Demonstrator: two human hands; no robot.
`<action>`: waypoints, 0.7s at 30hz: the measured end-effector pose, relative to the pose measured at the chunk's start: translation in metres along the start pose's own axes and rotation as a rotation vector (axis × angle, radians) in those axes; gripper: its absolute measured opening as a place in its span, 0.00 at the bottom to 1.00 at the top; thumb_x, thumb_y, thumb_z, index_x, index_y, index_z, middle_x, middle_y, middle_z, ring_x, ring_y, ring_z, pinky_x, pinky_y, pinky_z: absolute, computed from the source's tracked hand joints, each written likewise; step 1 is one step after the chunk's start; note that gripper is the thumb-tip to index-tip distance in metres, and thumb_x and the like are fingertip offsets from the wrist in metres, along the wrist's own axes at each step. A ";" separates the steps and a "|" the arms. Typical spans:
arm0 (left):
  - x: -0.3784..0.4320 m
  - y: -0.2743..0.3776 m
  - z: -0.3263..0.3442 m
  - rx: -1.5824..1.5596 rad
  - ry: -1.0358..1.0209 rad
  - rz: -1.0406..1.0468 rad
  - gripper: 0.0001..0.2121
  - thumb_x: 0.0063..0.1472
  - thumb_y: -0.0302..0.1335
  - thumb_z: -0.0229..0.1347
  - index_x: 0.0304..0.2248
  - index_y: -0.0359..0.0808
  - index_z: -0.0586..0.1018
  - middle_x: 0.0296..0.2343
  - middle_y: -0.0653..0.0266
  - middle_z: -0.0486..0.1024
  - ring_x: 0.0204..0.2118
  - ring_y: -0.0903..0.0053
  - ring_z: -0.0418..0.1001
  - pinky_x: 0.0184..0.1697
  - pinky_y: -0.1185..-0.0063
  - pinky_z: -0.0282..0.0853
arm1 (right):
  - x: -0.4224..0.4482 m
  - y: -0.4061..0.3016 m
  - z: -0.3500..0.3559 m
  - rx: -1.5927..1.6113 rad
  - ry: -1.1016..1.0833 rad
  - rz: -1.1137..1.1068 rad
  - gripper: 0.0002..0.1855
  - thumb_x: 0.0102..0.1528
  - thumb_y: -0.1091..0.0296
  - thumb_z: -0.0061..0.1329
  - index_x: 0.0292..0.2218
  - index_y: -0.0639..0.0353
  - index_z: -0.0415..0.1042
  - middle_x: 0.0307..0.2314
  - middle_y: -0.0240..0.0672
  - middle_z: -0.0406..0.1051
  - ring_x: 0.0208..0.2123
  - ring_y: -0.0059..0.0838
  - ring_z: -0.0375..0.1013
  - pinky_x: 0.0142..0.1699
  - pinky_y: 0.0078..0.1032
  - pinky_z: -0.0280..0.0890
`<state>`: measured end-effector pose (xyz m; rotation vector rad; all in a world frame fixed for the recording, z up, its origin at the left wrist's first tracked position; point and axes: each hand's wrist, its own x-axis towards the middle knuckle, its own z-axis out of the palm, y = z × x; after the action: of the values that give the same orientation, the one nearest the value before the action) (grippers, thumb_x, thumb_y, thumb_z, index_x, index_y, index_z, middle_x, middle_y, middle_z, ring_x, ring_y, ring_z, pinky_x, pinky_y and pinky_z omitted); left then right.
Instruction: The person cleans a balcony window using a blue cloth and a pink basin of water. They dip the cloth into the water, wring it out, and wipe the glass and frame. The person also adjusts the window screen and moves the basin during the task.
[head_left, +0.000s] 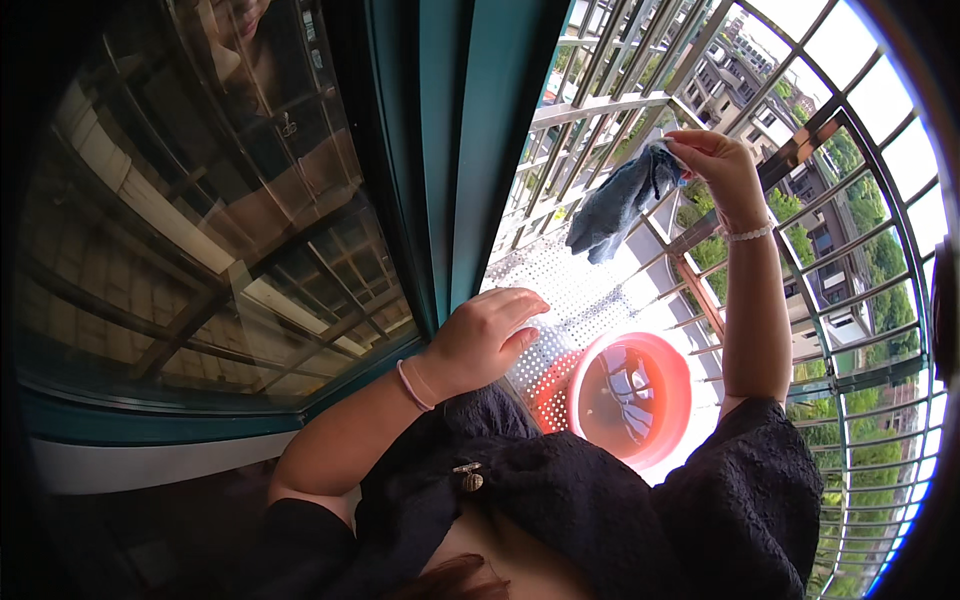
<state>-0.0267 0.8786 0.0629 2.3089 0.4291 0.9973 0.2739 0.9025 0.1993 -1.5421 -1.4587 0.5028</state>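
Note:
My right hand (709, 169) is raised toward the metal bars and pinches a blue-grey cloth (615, 202) by its upper end. The rest of the cloth hangs down in folds, bunched together. Lower and to the left, my left hand (491, 330) holds nothing, its thumb apart from the loosely bent fingers. Below both hands a pink plastic basin (671, 401) stands on the perforated metal floor panel (566, 300). Murky water (611, 397) in the basin reflects the bars.
A metal security cage (825, 300) curves around the right and far sides. On the left is a green-framed glass window (225, 262) with reflections in it, its frame (480, 112) rising close beside my left hand. Buildings and trees show beyond the bars, well below.

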 end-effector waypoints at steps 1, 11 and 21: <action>0.011 -0.008 0.013 -0.053 -0.012 -0.028 0.13 0.50 0.22 0.54 0.38 0.32 0.72 0.36 0.58 0.71 0.39 0.68 0.70 0.38 0.77 0.67 | -0.004 -0.001 -0.006 -0.024 -0.003 0.016 0.10 0.49 0.69 0.51 0.34 0.63 0.74 0.23 0.29 0.72 0.22 0.13 0.68 0.28 0.12 0.63; 0.083 -0.057 0.086 0.124 0.184 -0.170 0.33 0.39 0.28 0.63 0.48 0.39 0.64 0.37 0.58 0.67 0.38 0.66 0.66 0.44 0.72 0.61 | -0.038 0.002 -0.023 0.174 -0.041 0.128 0.11 0.48 0.69 0.52 0.33 0.66 0.74 0.21 0.32 0.72 0.20 0.15 0.69 0.28 0.12 0.64; 0.077 -0.059 0.095 -1.072 -0.093 -1.032 0.12 0.49 0.20 0.54 0.35 0.34 0.72 0.27 0.63 0.72 0.28 0.79 0.70 0.33 0.79 0.64 | -0.093 0.012 0.005 0.131 0.066 0.109 0.07 0.50 0.79 0.46 0.33 0.68 0.71 0.24 0.33 0.73 0.27 0.16 0.71 0.34 0.12 0.65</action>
<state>0.0918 0.9259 0.0163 0.9263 0.7029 0.3838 0.2570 0.8195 0.1596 -1.5250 -1.2715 0.5952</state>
